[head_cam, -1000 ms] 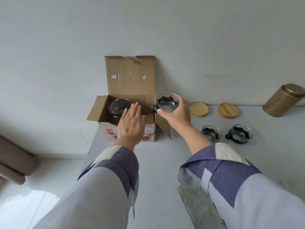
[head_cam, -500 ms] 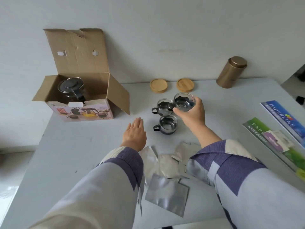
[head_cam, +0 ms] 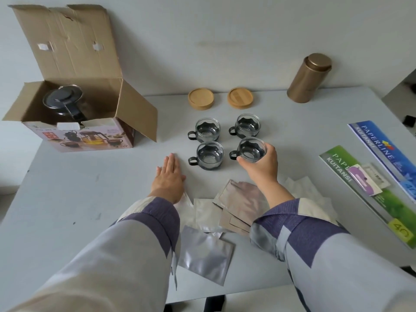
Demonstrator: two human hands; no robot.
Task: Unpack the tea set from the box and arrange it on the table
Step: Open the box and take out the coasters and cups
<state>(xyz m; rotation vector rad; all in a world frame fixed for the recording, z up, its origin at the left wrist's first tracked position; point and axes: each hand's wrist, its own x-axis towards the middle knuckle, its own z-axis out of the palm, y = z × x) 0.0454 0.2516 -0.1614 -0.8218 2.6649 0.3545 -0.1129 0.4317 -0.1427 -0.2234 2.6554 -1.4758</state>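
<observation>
An open cardboard box (head_cam: 74,140) stands at the table's far left, with a glass teapot (head_cam: 64,104) with a dark lid still inside. Three glass cups with black holders stand on the table: back left (head_cam: 207,129), back right (head_cam: 247,126), front left (head_cam: 209,155). My right hand (head_cam: 261,165) grips a fourth glass cup (head_cam: 251,149) at the front right of this group, at or just above the tabletop. My left hand (head_cam: 168,179) lies flat on the table, fingers together, left of the cups, holding nothing.
Two wooden coasters (head_cam: 201,98) (head_cam: 240,97) and a gold tin (head_cam: 309,78) stand near the wall. Several silver foil pouches (head_cam: 204,255) lie in front of me. Paperline receipt books (head_cam: 382,154) and a small purple item (head_cam: 363,181) lie at the right edge.
My right hand carried the cup from the box over to the other cups and lowered it at the group's front right. My left hand left the box and now rests on the table.
</observation>
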